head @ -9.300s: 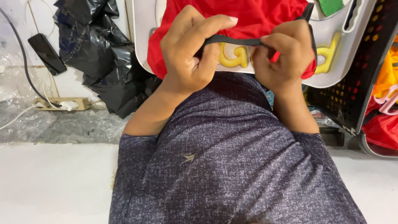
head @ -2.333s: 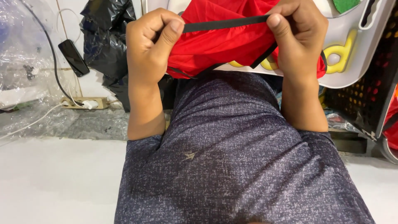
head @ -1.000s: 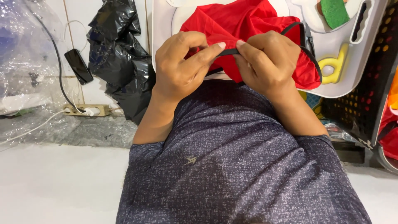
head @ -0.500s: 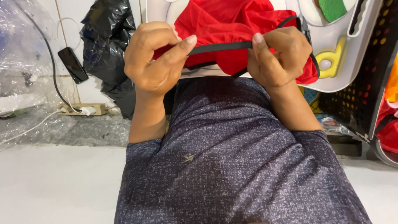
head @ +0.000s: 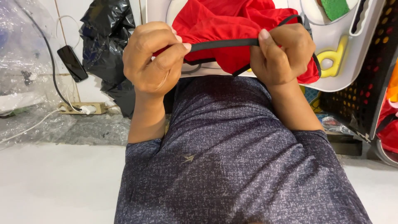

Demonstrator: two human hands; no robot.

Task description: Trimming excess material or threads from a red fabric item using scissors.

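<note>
At the far left a black phone [head: 72, 63] leans on the wall, its cable running down to a power strip [head: 81, 109] on the floor, with a crumpled black bag [head: 105, 37] beside it.

The left hand [head: 151, 62] is curled into a loose fist, thumb and forefinger pinching one end of a black strap [head: 224, 43]. The strap runs taut and nearly level across to the right hand [head: 282, 54], whose fingers [head: 264, 38] are pressed together on the other end. Behind the strap hangs the red cloth [head: 232, 25] it is sewn to, bunched between the hands and held up in front of the person's chest, over a white board [head: 352, 62] with a yellow shape [head: 333, 62].

By the look of it, the step in hand is drawing the strap straight along the cloth's edge, checking or smoothing it section by section. The next move would call for keeping both pinches firm while shifting the grip further along the strap, so that the cloth does not slip or twist.

At the far right stands a black perforated crate [head: 369, 79].
</note>
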